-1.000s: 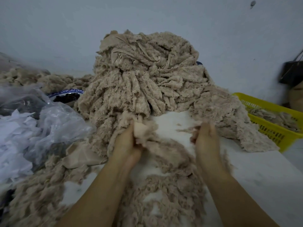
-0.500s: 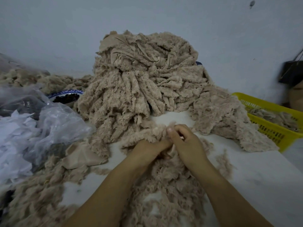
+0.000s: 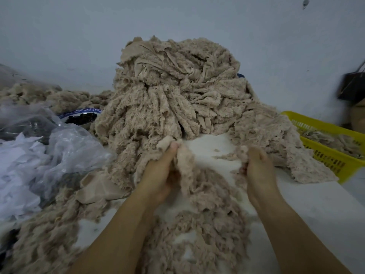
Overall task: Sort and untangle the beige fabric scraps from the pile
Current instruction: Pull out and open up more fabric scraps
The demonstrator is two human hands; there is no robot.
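A tall pile of beige fuzzy fabric scraps [image 3: 177, 91] rises on the white table [image 3: 316, 214] against the wall. A looser spread of scraps [image 3: 207, 224] lies in front of it, between my forearms. My left hand [image 3: 160, 175] is closed on a strip of beige scrap [image 3: 183, 161], its end sticking up above the fingers. My right hand [image 3: 258, 171] grips another tuft of the same fabric [image 3: 242, 155] at its left side. The two hands are apart, with scrap hanging between and below them.
A yellow plastic basket [image 3: 331, 155] holding some beige scraps sits at the right edge. Crumpled clear plastic bags with white scraps [image 3: 39, 159] fill the left. A blue-rimmed bowl of dark pieces [image 3: 83, 117] stands behind them. More beige scraps [image 3: 39, 244] lie at front left.
Half a second ago my hands were together at the middle of the scraps. They have now pulled apart sideways, each holding fabric.
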